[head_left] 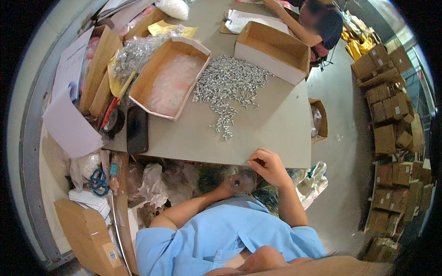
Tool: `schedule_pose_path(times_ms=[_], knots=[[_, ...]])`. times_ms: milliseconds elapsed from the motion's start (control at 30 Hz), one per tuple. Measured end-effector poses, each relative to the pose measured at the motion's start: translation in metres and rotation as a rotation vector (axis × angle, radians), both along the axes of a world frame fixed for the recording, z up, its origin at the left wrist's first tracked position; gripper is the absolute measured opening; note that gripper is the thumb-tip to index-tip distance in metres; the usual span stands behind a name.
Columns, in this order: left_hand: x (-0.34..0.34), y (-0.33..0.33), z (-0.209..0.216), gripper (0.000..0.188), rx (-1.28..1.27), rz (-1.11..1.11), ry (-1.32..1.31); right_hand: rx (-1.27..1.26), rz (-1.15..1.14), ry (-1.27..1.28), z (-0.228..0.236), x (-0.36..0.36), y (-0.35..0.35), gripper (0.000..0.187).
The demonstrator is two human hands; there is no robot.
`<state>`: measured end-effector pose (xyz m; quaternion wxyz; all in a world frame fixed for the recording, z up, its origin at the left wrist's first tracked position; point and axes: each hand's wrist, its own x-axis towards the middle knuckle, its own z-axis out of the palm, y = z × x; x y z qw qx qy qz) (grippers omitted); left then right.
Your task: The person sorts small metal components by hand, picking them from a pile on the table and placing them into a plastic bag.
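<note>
My left hand (227,185) is below the table's front edge, closed on a small clear plastic bag (244,179). A small dark spot shows at the bag; I cannot make out what it is. At the front edge of the table (271,124), my right hand (268,166) has its fingers curled and pinched together. Whatever may be between them is hidden. Beyond it lies a spread pile of silver screws (225,83), thinning to a tail toward me. Left of the pile, an open cardboard tray (195,57) holds flat clear bags with a pinkish tint (172,85).
An open white-sided box (271,64) stands behind the screws. A black phone (137,130) lies at the left edge, near a red pen (110,110) and papers (69,124). Another person (322,27) sits at the far right. Stacked cartons (391,106) line the right side.
</note>
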<state>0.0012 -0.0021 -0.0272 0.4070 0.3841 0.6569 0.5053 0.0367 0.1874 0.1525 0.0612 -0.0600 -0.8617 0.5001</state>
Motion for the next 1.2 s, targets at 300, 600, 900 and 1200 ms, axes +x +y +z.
schedule_pose_path(times_ms=[300, 600, 900, 1200], knots=[[-0.048, -0.045, 0.059, 0.031, -0.247, -0.160, 0.320, 0.382, 0.063, 0.115, -0.002, 0.008, -0.029, 0.015], [-0.072, -0.058, 0.162, 0.070, -0.019, -0.181, -0.241, 0.312, 0.500, 0.365, 0.031, -0.014, -0.068, 0.023], [-0.072, -0.033, 0.170, 0.023, 0.273, 0.044, -0.157, 0.169, 0.227, 0.271, 0.026, 0.002, -0.039, 0.014], [-0.068, -0.017, 0.187, 0.009, 0.252, 0.096, 0.382, 0.055, 0.151, 0.142, 0.030, 0.002, -0.034, 0.012]])
